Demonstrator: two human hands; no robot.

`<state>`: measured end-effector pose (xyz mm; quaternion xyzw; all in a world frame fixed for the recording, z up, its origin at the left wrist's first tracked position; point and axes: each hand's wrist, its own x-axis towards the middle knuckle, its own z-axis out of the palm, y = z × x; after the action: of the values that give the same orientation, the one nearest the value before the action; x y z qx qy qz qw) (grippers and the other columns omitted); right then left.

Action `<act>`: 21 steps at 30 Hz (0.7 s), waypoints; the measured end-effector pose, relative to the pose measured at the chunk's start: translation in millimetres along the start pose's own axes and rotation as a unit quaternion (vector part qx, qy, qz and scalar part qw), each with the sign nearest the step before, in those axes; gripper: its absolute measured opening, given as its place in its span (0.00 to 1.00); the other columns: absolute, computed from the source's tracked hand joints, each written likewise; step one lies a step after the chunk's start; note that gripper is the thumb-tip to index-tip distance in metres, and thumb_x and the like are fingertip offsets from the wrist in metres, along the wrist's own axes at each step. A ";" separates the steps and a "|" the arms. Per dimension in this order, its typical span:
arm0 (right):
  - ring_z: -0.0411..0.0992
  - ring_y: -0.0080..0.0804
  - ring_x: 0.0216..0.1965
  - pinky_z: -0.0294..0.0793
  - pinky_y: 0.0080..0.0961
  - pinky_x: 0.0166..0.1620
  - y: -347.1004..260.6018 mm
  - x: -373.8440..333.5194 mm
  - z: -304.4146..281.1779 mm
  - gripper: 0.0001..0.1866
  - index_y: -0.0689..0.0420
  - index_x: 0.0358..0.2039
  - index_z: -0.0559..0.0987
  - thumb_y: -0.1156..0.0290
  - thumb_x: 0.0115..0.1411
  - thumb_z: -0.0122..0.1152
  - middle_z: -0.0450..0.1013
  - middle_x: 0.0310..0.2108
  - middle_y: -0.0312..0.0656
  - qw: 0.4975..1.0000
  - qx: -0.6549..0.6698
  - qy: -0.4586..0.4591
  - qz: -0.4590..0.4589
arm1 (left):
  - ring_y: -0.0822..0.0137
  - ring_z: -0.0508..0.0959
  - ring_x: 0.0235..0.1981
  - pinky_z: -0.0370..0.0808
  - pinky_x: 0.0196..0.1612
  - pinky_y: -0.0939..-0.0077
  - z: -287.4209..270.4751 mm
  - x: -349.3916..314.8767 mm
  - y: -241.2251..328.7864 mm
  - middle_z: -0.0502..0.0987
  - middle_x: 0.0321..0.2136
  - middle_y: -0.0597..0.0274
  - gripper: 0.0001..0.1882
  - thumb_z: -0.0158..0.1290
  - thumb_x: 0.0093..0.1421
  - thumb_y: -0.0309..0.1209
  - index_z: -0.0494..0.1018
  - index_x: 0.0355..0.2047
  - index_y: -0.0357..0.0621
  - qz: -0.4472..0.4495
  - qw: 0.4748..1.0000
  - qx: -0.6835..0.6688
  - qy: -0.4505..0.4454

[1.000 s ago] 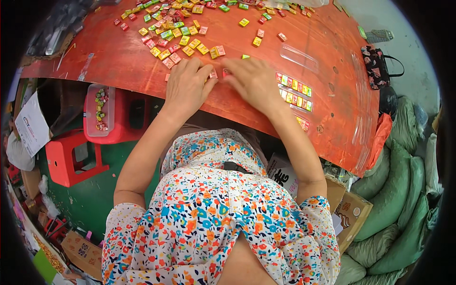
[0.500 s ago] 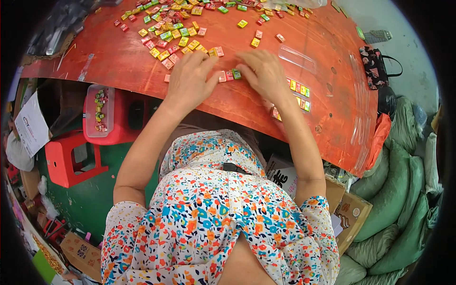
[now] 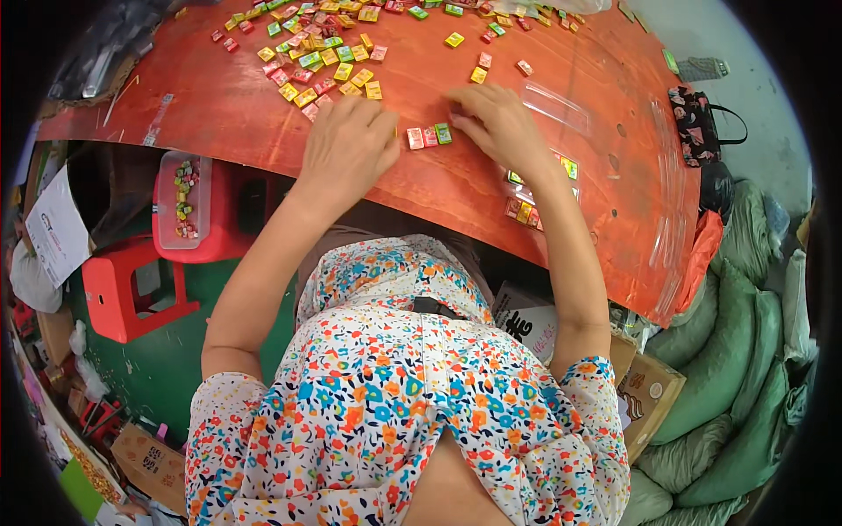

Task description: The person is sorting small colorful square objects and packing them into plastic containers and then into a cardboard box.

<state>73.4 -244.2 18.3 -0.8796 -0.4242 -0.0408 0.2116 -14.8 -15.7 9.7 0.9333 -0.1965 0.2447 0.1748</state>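
Note:
Both my hands are over the red tabletop, on either side of a short row of small candy-like boxes (image 3: 430, 137), two red-pink and one green. My left hand (image 3: 349, 145) is left of the row with its fingers curled down. A sliver of a small yellow box (image 3: 396, 131) shows at its fingertips; the rest is hidden. To the right of the row is my right hand (image 3: 498, 127), its thumb apart from its bent fingers, close to the green box. I see nothing held in it. Partly under my right wrist lie filled clear trays (image 3: 524, 213) of small boxes.
A loose pile of red, yellow and green boxes (image 3: 329, 57) spreads over the far left tabletop. A clear plastic tray (image 3: 557, 107) lies beyond my right hand, and stacked clear trays (image 3: 662, 219) line the right edge. A red stool (image 3: 132, 289) stands at left.
My hands have moved slightly apart, uncovering the row of three boxes. A red-pink box and a yellow one near my left fingertips no longer show where they lay. More of the near filled tray shows.

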 end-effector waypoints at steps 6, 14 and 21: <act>0.71 0.42 0.45 0.68 0.37 0.50 -11.5 -13.6 -5.9 0.16 0.55 0.47 0.76 0.71 0.57 0.60 0.76 0.41 0.41 1.000 -0.005 0.010 -0.007 | 0.61 0.74 0.37 0.68 0.42 0.64 2.6 -9.6 5.0 0.74 0.29 0.61 0.10 0.59 0.49 0.30 0.75 0.33 0.44 -0.016 0.999 -0.039 0.023; 0.70 0.39 0.48 0.66 0.37 0.52 -53.1 4.9 21.4 0.18 0.53 0.47 0.78 0.67 0.55 0.63 0.76 0.42 0.39 0.996 0.065 0.014 -0.056 | 0.56 0.77 0.36 0.74 0.40 0.63 -31.9 -14.4 -12.3 0.76 0.34 0.56 0.16 0.59 0.53 0.27 0.76 0.43 0.40 -0.113 0.991 -0.068 0.020; 0.70 0.39 0.49 0.66 0.37 0.53 -50.9 5.2 27.3 0.19 0.53 0.47 0.78 0.65 0.55 0.64 0.76 0.43 0.38 0.997 0.019 0.041 -0.059 | 0.54 0.76 0.36 0.75 0.38 0.62 -31.3 -29.0 -11.2 0.75 0.33 0.55 0.16 0.58 0.53 0.27 0.75 0.43 0.39 -0.108 0.988 -0.105 -0.016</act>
<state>34.9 -201.3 12.0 -0.8464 -0.4672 -0.0810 0.2422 -45.1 15.3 17.4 0.9291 -0.1219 0.1878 0.2944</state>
